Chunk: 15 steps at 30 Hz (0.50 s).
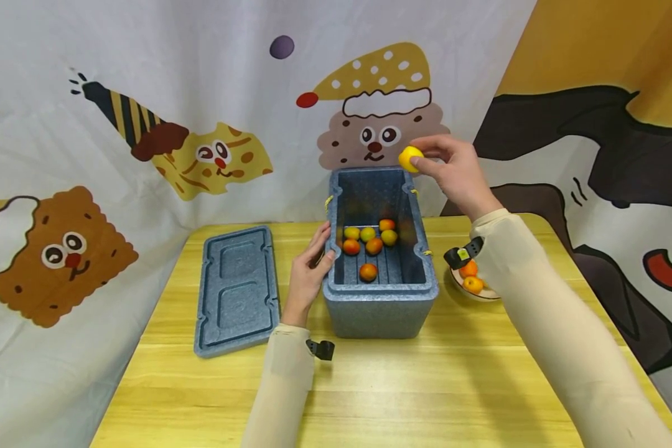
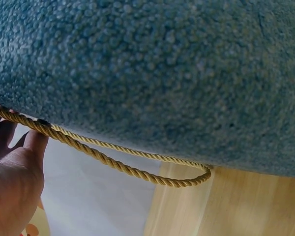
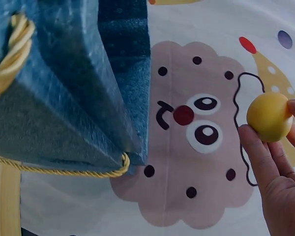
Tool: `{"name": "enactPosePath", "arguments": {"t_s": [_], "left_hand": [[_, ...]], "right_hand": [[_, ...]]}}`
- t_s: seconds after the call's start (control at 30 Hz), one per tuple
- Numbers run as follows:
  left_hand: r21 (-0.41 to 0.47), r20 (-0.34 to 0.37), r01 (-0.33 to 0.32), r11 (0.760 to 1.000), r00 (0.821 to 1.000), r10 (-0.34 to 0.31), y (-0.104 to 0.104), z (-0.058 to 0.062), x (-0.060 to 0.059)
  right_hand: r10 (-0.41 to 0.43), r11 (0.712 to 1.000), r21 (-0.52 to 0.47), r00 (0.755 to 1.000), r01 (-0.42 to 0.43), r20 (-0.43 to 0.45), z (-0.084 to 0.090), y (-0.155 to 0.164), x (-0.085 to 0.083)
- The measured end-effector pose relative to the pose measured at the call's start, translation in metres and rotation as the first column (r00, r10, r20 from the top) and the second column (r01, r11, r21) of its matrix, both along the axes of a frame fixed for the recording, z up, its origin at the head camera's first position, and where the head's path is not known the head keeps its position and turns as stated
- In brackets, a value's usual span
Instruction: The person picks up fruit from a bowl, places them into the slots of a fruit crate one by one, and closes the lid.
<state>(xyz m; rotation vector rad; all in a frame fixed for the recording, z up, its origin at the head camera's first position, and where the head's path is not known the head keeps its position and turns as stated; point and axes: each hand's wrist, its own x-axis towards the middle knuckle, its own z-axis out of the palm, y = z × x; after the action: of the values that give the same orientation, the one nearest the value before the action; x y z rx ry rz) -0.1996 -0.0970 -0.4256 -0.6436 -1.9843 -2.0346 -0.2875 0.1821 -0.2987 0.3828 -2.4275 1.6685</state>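
Observation:
My right hand [image 1: 453, 168] pinches a small round yellow fruit [image 1: 411, 159] between thumb and fingertips, above the far right corner of a blue-grey foam box [image 1: 378, 314]. In the right wrist view the yellow fruit [image 3: 269, 117] shows apart from the box wall. My left hand [image 1: 309, 274] rests against the box's left side, thumb at the rim and fingers extended along the outside. The left wrist view has the left hand [image 2: 14, 167] behind a twisted gold rope handle [image 2: 113, 164]. Several orange-red fruits [image 1: 368, 272] and yellow-green fruits [image 1: 367, 234] lie on the box floor.
The box's lid [image 1: 238, 292] lies flat on the wooden table [image 1: 369, 392] to the left. To the right stands a bowl [image 1: 484, 297] with orange fruits [image 1: 473, 285], partly hidden by my right forearm. A printed cloth [image 1: 224, 56] hangs behind the table.

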Motion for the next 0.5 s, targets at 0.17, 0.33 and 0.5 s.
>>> {"name": "enactPosePath", "arguments": {"t_s": [0.17,0.33,0.5], "left_hand": [[0.002,-0.001,0.001,1.000,1.000,-0.001,0.000,-0.002,0.000],[0.007,-0.004,-0.003,1.000,1.000,0.003,0.000,-0.002,-0.001],[0.011,-0.012,0.003,1.000,1.000,-0.003,-0.001,0.000,0.000]], "right_hand": [[0.038,0.998,0.041,0.999,-0.039,0.029,-0.001,-0.011,-0.009],[0.069,0.994,0.081,0.997,-0.073,0.045,-0.003,-0.020,-0.016],[0.085,0.992,0.085,0.993,-0.092,0.077,-0.007,-0.028,-0.020]]}}
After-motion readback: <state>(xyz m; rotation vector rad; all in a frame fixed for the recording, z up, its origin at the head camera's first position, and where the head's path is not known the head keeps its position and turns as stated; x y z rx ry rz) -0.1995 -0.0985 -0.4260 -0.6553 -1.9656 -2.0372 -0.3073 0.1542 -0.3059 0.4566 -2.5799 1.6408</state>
